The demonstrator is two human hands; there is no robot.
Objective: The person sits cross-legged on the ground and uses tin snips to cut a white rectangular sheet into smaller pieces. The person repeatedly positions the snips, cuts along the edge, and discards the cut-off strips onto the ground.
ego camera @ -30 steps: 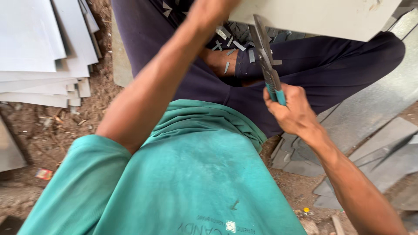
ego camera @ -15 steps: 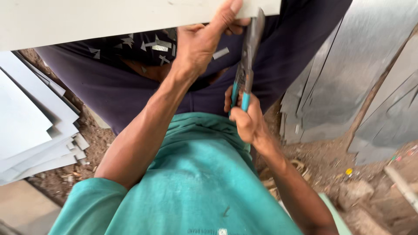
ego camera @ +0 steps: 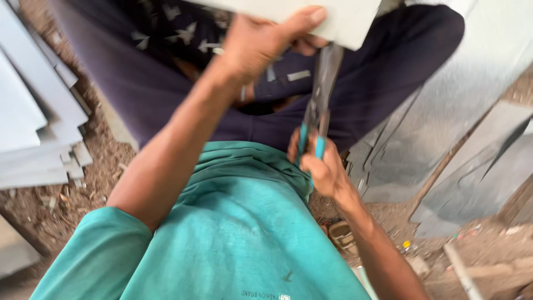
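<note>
Left hand [ego camera: 261,41] clamped on lower edge of pale flat sheet-metal panel [ego camera: 333,16], thumb stretched across its face, panel held at top of view above lap. Right hand [ego camera: 322,166] wrapped tight round teal-handled metal snips [ego camera: 317,105], blades pointing up to panel's edge. Small metal offcuts [ego camera: 300,75] scattered on dark trousers. Stack of pale cut sheets [ego camera: 33,116] on dirt at person's left; grey metal sheets [ego camera: 455,128] leaning at right.
</note>
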